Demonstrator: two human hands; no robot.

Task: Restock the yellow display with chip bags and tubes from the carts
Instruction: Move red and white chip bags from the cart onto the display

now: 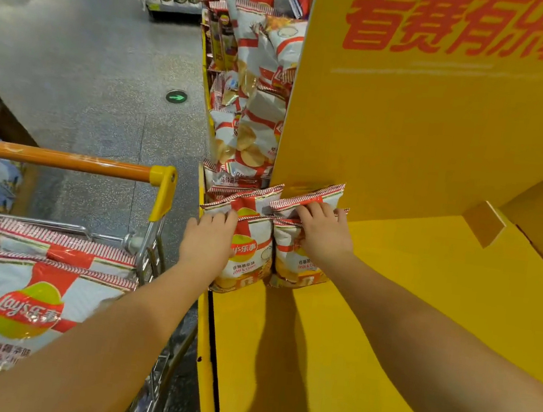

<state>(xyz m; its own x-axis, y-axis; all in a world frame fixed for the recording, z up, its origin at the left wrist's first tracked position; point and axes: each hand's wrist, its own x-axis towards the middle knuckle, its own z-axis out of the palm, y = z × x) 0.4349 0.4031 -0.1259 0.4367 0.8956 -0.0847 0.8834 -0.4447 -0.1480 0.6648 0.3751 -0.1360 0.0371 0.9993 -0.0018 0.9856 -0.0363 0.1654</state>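
Yellow cardboard made up the display (pixel 419 326), and its low shelf was mostly bare; only a small cluster of chip bags stood at the far left corner, against the upright panel (pixel 427 122). The left hand (pixel 205 244) lay on the outer side of the left front bag (pixel 250 254), fingers curled over its top seal, so that grip looked closed on the bag's edge. The right hand (pixel 323 234) rested on the right front bag (pixel 294 260), its fingertips hooked over the crimped top of the bag behind; how firmly it pinched could not be told.

The step in hand seemed to be squaring these bags into two neat rows. To do it well, the hands should press inward from both sides together, so the bags stand upright and touching, with fronts facing out. Pressure should stay light and on the seals, since puffed bags crush and slide easily. The back bags should sit flush against the panel before the front ones are pushed home.

More bags (pixel 28 306) waited in the cart (pixel 162 192) just beside the display on the left, within easy reach. No tubes could be made out there.
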